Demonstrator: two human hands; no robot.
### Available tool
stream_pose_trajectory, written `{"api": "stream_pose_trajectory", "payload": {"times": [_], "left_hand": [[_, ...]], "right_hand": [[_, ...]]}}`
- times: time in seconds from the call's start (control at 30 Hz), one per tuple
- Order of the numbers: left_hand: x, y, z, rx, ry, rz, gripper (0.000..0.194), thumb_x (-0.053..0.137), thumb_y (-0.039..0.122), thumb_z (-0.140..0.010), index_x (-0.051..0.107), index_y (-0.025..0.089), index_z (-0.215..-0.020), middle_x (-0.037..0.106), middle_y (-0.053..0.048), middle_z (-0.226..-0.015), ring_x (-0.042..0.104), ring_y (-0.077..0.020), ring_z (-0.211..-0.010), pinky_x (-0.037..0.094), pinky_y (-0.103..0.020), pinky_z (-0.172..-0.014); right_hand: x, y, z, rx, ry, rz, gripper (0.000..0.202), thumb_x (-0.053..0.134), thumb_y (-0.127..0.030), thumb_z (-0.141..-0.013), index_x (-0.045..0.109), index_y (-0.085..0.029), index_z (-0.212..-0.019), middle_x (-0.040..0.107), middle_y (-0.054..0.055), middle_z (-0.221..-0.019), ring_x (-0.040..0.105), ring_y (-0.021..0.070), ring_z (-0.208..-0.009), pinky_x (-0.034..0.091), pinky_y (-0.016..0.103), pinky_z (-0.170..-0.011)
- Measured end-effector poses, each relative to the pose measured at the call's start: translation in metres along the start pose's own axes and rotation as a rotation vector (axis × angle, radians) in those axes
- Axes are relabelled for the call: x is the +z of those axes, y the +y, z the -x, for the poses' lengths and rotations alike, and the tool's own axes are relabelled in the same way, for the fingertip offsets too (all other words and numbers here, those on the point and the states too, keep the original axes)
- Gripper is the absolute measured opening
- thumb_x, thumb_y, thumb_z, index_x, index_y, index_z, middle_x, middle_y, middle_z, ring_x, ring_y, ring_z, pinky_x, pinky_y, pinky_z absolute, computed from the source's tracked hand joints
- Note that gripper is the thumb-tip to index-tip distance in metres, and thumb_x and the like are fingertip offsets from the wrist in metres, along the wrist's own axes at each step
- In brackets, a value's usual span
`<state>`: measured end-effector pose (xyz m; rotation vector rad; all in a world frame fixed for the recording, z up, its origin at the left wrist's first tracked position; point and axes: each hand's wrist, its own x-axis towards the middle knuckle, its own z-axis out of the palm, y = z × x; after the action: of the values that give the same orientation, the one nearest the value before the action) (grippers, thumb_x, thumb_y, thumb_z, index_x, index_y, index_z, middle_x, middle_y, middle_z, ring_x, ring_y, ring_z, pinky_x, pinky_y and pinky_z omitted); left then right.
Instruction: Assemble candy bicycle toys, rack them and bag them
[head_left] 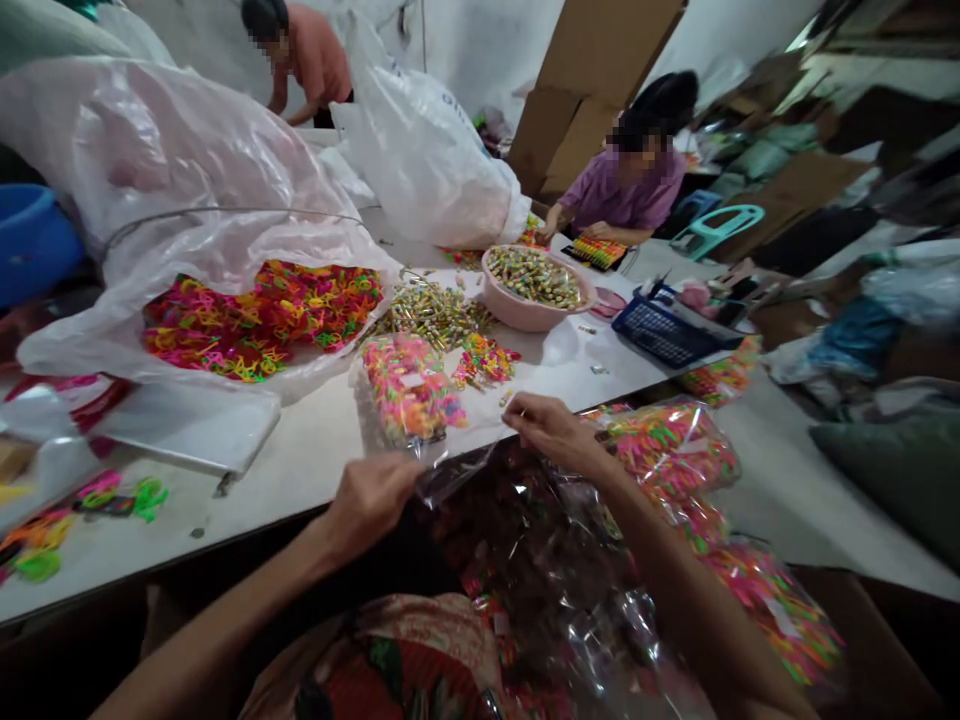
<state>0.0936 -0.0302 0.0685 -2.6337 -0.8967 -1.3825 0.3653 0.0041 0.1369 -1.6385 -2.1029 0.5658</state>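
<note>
A see-through plastic bag (409,385) packed with pink, orange and yellow plastic pieces lies near the table's front edge. Its loose film end stretches toward me. My left hand (377,500) is closed, slightly blurred, on the left side of that film. To the right, my right hand (551,428) pinches the film's other side between thumb and fingers. Just behind the hands sits a small heap of colourful plastic pieces (484,362). Below the table edge, between my forearms, several shiny filled bags (562,540) lie in shadow.
A big open sack (262,320) of coloured pieces stands left. Behind are a heap of small printed tubes (435,312), a pink basin (525,315) of them and a blue basket (671,330). Filled bags (667,445) are piled right. Two people (634,190) work across the table.
</note>
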Motion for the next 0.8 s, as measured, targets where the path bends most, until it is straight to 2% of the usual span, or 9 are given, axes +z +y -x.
{"api": "stream_pose_trajectory", "payload": {"times": [0.07, 0.13, 0.23, 0.37, 0.5, 0.57, 0.67, 0.73, 0.8], "left_hand": [[0.019, 0.014, 0.030, 0.023, -0.111, 0.083, 0.022, 0.041, 0.009, -0.091, 0.058, 0.018, -0.080, 0.053, 0.003, -0.057, 0.048, -0.0086, -0.049, 0.034, -0.020, -0.048], [0.031, 0.026, 0.048, 0.026, -0.226, 0.168, 0.026, 0.037, 0.008, -0.091, 0.055, 0.018, -0.075, 0.052, 0.003, -0.057, 0.047, -0.0088, -0.048, 0.033, -0.020, -0.046], [0.031, 0.038, 0.061, -0.008, -0.349, 0.310, 0.022, 0.039, 0.012, -0.092, 0.057, 0.018, -0.081, 0.057, 0.001, -0.063, 0.052, -0.0089, -0.052, 0.037, -0.020, -0.047], [0.011, 0.038, 0.066, -0.100, -0.275, 0.385, 0.014, 0.047, 0.014, -0.090, 0.061, 0.017, -0.093, 0.064, -0.002, -0.070, 0.060, -0.0098, -0.060, 0.044, -0.019, -0.054], [-0.008, 0.020, 0.070, -0.335, -0.208, 0.395, 0.014, 0.050, 0.016, -0.089, 0.065, 0.018, -0.089, 0.068, -0.001, -0.071, 0.063, -0.0094, -0.061, 0.048, -0.018, -0.057], [-0.015, 0.010, 0.072, -0.480, -0.220, 0.386, 0.014, 0.054, 0.022, -0.087, 0.067, 0.019, -0.084, 0.070, -0.001, -0.072, 0.065, -0.0107, -0.063, 0.050, -0.019, -0.060], [-0.020, -0.002, 0.071, -0.655, -0.283, 0.365, 0.017, 0.058, 0.031, -0.083, 0.070, 0.020, -0.079, 0.071, 0.000, -0.071, 0.065, -0.0122, -0.063, 0.052, -0.021, -0.062], [-0.020, -0.009, 0.067, -0.735, -0.315, 0.354, 0.019, 0.060, 0.035, -0.081, 0.071, 0.020, -0.079, 0.071, 0.001, -0.071, 0.064, -0.0121, -0.063, 0.051, -0.022, -0.063], [-0.018, -0.015, 0.061, -0.796, -0.318, 0.355, 0.020, 0.064, 0.038, -0.077, 0.072, 0.020, -0.078, 0.070, 0.002, -0.069, 0.063, -0.0117, -0.061, 0.050, -0.021, -0.061]], "right_hand": [[0.015, 0.004, -0.002, 0.063, -0.109, 0.025, 0.024, 0.047, -0.031, -0.086, 0.058, -0.018, -0.069, 0.056, -0.002, -0.054, 0.054, 0.0133, -0.055, 0.036, 0.024, -0.057], [0.033, -0.002, -0.020, 0.102, -0.091, 0.128, 0.027, 0.047, -0.033, -0.089, 0.059, -0.017, -0.073, 0.062, 0.001, -0.063, 0.058, 0.0143, -0.063, 0.037, 0.024, -0.062], [0.065, -0.024, -0.062, 0.099, -0.120, 0.376, 0.036, 0.048, -0.048, -0.091, 0.062, -0.016, -0.084, 0.069, 0.009, -0.089, 0.063, 0.0187, -0.081, 0.038, 0.026, -0.067], [0.090, -0.043, -0.109, 0.087, -0.306, 0.545, 0.046, 0.052, -0.061, -0.085, 0.062, -0.016, -0.081, 0.070, 0.012, -0.090, 0.064, 0.0231, -0.084, 0.037, 0.026, -0.065], [0.086, -0.035, -0.129, 0.016, -0.473, 0.414, 0.021, 0.060, -0.030, -0.082, 0.057, -0.015, -0.067, 0.063, 0.003, -0.069, 0.055, 0.0141, -0.064, 0.030, 0.023, -0.054], [0.081, -0.028, -0.127, -0.012, -0.462, 0.240, 0.022, 0.054, -0.016, -0.082, 0.050, -0.015, -0.060, 0.049, -0.002, -0.054, 0.043, 0.0093, -0.053, 0.027, 0.022, -0.051], [0.067, -0.013, -0.107, -0.084, -0.288, -0.115, 0.027, 0.050, -0.014, -0.084, 0.041, -0.017, -0.058, 0.034, -0.007, -0.049, 0.030, 0.0060, -0.049, 0.026, 0.019, -0.048], [0.048, -0.002, -0.076, -0.145, -0.240, -0.327, 0.028, 0.051, -0.017, -0.086, 0.040, -0.017, -0.060, 0.032, -0.008, -0.051, 0.028, 0.0047, -0.050, 0.026, 0.017, -0.047], [0.022, 0.010, -0.033, -0.164, -0.288, -0.484, 0.030, 0.052, -0.023, -0.089, 0.040, -0.017, -0.062, 0.034, -0.008, -0.052, 0.029, 0.0035, -0.049, 0.026, 0.016, -0.047]]}}
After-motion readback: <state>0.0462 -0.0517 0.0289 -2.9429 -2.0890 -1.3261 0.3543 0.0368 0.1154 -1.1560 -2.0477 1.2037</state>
